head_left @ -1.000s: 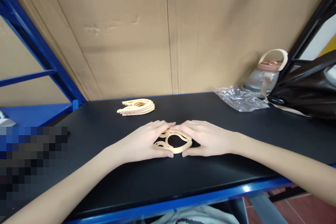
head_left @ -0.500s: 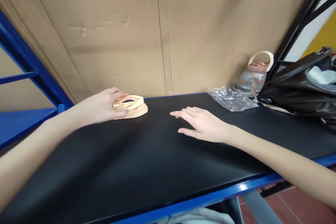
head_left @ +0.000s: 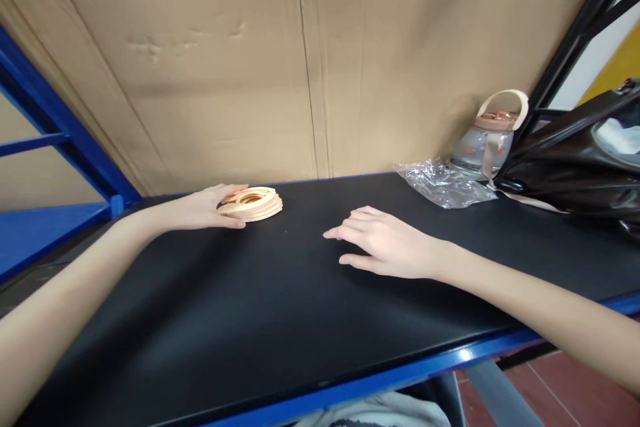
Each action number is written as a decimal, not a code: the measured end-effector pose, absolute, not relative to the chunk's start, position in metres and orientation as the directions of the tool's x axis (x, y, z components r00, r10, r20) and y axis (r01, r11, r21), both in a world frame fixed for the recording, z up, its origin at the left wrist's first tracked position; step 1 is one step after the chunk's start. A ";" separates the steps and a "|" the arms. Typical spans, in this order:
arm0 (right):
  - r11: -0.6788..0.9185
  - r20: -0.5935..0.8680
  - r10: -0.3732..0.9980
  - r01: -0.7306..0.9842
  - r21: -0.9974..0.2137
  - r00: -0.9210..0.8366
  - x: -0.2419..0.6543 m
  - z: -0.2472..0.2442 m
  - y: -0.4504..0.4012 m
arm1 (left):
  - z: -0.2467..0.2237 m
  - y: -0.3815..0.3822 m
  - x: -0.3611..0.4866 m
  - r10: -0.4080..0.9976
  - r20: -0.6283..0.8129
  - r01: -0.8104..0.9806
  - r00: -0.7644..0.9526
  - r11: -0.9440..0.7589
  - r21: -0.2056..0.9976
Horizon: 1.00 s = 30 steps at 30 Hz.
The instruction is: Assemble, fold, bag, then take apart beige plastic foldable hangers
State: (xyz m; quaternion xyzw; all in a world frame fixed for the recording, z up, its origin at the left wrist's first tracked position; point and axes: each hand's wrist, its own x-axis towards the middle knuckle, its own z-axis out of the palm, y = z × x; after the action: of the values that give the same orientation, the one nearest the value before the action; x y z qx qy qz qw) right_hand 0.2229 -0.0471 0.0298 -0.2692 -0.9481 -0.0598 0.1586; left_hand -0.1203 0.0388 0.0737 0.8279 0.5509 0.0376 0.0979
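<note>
A stack of thin, cream-coloured, ring-like flat pieces [head_left: 267, 208] lies toward the back of the black tabletop, left of centre. My left hand [head_left: 210, 207] is curved round its left end, fingers along the far side and thumb along the near side. The left part of the stack is partly covered by that hand. Openings show in the top piece, and its exact kind cannot be made out. Over the tabletop to the right, my right hand [head_left: 375, 240] is palm down with nothing in it, thumb apart from the stretched index finger.
A crumpled clear plastic bag [head_left: 445, 183] lies at the back right. Behind it stands a clear bottle [head_left: 483, 147] with a pink lid and cream handle, beside a dark shiny bag [head_left: 575, 167]. Cardboard [head_left: 225, 67] closes off the back; a blue frame [head_left: 85, 127] rises on the left.
My left hand has lowered onto the stack, and the top piece, tilted up before, now lies flatter. My right hand has barely moved. The view has shifted slightly.
</note>
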 end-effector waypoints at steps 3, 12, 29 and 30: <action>0.856 0.301 0.492 0.517 0.004 -0.817 0.221 0.028 -0.048 | 0.070 0.040 -0.128 0.933 -0.074 0.907 0.352 -0.320 0.274; 0.848 0.277 0.514 0.530 -0.018 -0.812 0.218 0.025 -0.049 | 0.065 0.047 -0.132 0.941 -0.026 0.883 0.336 -0.306 0.357; 0.837 0.308 0.534 0.543 -0.064 -0.787 0.218 0.020 -0.047 | 0.055 0.049 -0.130 0.959 0.003 0.860 0.284 -0.257 0.441; 0.829 0.319 0.551 0.550 -0.105 -0.771 0.218 0.018 -0.045 | 0.055 0.049 -0.135 0.963 0.001 0.856 0.271 -0.242 0.458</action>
State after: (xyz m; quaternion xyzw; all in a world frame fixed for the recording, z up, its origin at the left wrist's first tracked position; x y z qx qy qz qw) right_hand 0.2182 -0.0453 0.0183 -0.2925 -0.9409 0.0027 0.1704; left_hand -0.1348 0.0489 0.0547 0.7749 0.5866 0.1426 0.1874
